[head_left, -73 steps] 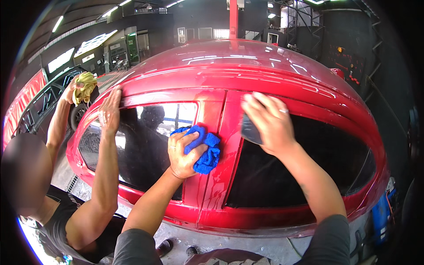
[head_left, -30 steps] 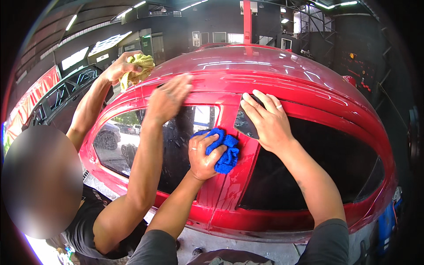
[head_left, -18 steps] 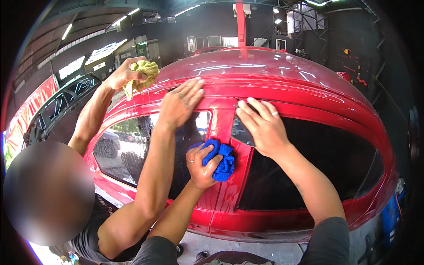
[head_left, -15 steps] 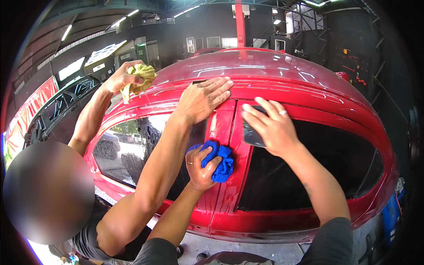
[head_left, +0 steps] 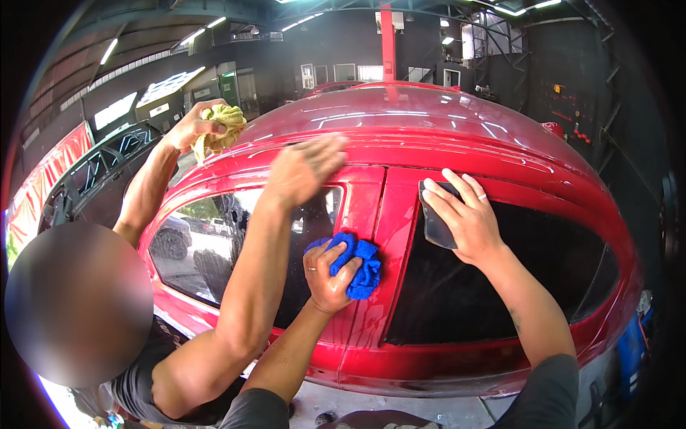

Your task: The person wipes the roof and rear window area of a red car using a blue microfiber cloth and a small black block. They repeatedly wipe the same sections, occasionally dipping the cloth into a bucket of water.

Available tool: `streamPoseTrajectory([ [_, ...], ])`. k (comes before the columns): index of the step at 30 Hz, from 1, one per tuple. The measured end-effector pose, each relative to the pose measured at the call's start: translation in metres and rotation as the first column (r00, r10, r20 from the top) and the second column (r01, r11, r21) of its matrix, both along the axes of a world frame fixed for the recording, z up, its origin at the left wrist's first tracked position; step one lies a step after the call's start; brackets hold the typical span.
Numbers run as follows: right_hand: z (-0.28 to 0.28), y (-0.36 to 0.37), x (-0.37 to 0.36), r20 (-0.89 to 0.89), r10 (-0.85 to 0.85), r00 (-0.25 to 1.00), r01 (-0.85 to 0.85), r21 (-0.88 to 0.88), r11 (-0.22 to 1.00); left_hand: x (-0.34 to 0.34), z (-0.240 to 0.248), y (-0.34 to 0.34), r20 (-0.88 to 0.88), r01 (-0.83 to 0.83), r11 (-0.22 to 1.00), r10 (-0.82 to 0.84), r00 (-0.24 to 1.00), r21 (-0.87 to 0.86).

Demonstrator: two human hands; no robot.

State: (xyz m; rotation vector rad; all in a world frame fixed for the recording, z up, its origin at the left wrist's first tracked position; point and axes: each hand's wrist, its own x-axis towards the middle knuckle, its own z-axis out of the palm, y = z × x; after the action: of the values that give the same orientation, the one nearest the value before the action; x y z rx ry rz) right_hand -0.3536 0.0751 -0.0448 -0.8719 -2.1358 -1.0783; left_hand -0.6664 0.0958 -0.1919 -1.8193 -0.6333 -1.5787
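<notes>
My left hand (head_left: 330, 280) is closed around a bunched blue cloth (head_left: 365, 270) and rests by the door pillar of a red car (head_left: 357, 329). Beneath my right hand (head_left: 468, 218) is a thin dark rectangular pad (head_left: 438, 227), held with the fingers stretched along it. That pad lies at the upper front corner of the rear side window (head_left: 514, 286). Part of it is hidden under my fingers. At my left, a co-worker's blurred hand (head_left: 304, 170) is by the roof edge. The co-worker's other hand (head_left: 189, 129) grips a yellow-green cloth (head_left: 220, 125).
The co-worker's arm (head_left: 246, 286) crosses close to my left forearm. The wet front side window (head_left: 207, 243) lies behind it. A dark vehicle (head_left: 100, 175) stands at the far left. Something blue (head_left: 632, 350) stands on the floor beyond the car's right end.
My right hand and the pad have shifted right along the window's top edge. The co-worker's near hand has moved left along the roof edge. My left hand stays nearly still with the blue cloth.
</notes>
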Motion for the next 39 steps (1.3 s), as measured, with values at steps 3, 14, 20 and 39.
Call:
streamPoseTrajectory([
  [3, -0.008, 0.011, -0.034, -0.008, 0.019, 1.000, -0.019, 0.012, 1.000, 0.005, -0.003, 0.000, -0.005, -0.004, 1.000, 0.003, 1.000, -0.027],
  [14, 0.039, 0.015, 0.043, -0.201, -0.130, 0.971, 0.153, 0.103, 0.983, 0.010, -0.006, -0.006, 0.017, -0.063, 0.997, 0.064, 0.998, -0.034],
  [20, 0.023, 0.037, -0.053, -0.132, -0.108, 0.985, 0.118, 0.074, 0.990, 0.008, -0.007, -0.003, 0.010, -0.050, 0.999, 0.050, 0.999, -0.012],
  [39, 0.049, 0.060, -0.066, -0.175, -0.005, 0.985, 0.004, -0.001, 1.000, 0.007, -0.018, 0.010, -0.014, 0.026, 0.999, -0.026, 1.000, -0.021],
])
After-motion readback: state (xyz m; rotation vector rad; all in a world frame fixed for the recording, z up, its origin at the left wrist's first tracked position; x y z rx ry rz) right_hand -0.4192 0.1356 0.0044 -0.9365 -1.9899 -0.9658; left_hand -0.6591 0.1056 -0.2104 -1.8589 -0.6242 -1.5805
